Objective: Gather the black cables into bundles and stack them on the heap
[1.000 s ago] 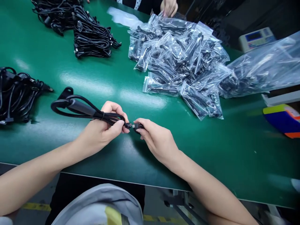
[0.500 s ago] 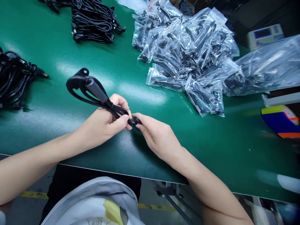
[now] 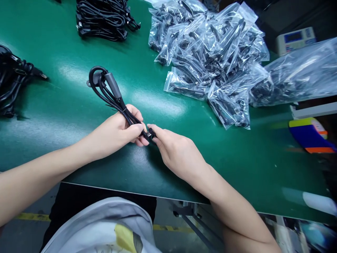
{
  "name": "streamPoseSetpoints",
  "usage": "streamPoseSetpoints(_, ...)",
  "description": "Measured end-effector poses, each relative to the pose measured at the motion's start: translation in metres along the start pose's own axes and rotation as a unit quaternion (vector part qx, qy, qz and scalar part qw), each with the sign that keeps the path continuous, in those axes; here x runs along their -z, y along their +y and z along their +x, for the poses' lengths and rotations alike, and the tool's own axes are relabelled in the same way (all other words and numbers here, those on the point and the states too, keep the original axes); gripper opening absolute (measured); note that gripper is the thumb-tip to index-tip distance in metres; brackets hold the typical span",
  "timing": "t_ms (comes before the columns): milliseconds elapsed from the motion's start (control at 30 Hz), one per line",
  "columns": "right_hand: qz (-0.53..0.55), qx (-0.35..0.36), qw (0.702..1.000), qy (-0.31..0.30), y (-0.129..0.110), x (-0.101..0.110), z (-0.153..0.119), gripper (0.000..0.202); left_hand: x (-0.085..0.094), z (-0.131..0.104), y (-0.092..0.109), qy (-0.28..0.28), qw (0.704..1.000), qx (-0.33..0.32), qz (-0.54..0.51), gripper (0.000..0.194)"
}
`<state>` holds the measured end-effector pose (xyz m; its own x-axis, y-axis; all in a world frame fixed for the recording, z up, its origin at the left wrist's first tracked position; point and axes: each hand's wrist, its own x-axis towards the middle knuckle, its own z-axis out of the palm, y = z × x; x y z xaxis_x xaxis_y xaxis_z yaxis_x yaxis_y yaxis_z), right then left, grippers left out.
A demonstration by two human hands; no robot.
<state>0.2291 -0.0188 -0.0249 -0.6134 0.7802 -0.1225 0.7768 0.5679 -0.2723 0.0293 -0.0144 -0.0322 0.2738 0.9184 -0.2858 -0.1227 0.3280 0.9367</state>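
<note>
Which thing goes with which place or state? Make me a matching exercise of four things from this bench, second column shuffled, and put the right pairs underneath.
1. Coiled black cable
2. Right hand
3. Pale device
4. Small plastic bags

A. Pinching a black connector
B. Heaped together, see-through
C. Held in the left hand
D. At the picture's upper right, with a blue screen

Right pairs: 1-C, 2-A, 3-D, 4-B

Here's the green table point(image 3: 223, 165), gleaming! Black cable bundles point(image 3: 102, 19) lie left, filled clear bags point(image 3: 207, 59) heaped to their right.
</note>
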Motion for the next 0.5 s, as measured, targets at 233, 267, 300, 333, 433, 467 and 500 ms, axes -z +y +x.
streamPoseSetpoints(233,0.015,-0.011,0.999,-0.029,0.0011,0.0006,0.0022,0.036,0.0012,0.002,-0.0053,-0.002,0.997,0.061,-0.056,0.02)
streamPoseSetpoints(267,0.02,-0.012,0.999,-0.034,0.0014,0.0011,0.0026,0.035,0.0015,0.002,-0.0059,-0.004,0.996,0.061,-0.058,0.02)
streamPoseSetpoints(300,0.026,-0.012,0.999,-0.039,0.0016,0.0017,0.0031,0.034,0.0019,0.0019,-0.0064,-0.007,0.997,0.059,-0.058,0.021)
streamPoseSetpoints(333,0.033,-0.011,0.998,-0.045,0.0017,0.0025,0.0037,0.033,0.0022,0.0018,-0.0067,-0.009,0.997,0.056,-0.058,0.022)
streamPoseSetpoints(433,0.047,-0.01,0.997,-0.059,0.0018,0.0047,0.0051,0.028,0.0031,0.0014,-0.0068,-0.012,0.997,0.055,-0.052,0.023)
streamPoseSetpoints(467,0.049,-0.01,0.997,-0.062,0.0017,0.0053,0.0055,0.027,0.0031,0.0013,-0.0065,-0.011,0.997,0.057,-0.05,0.024)
streamPoseSetpoints(500,0.05,-0.011,0.997,-0.065,0.0017,0.0056,0.0057,0.026,0.0031,0.0013,-0.0062,-0.011,0.997,0.058,-0.048,0.024)
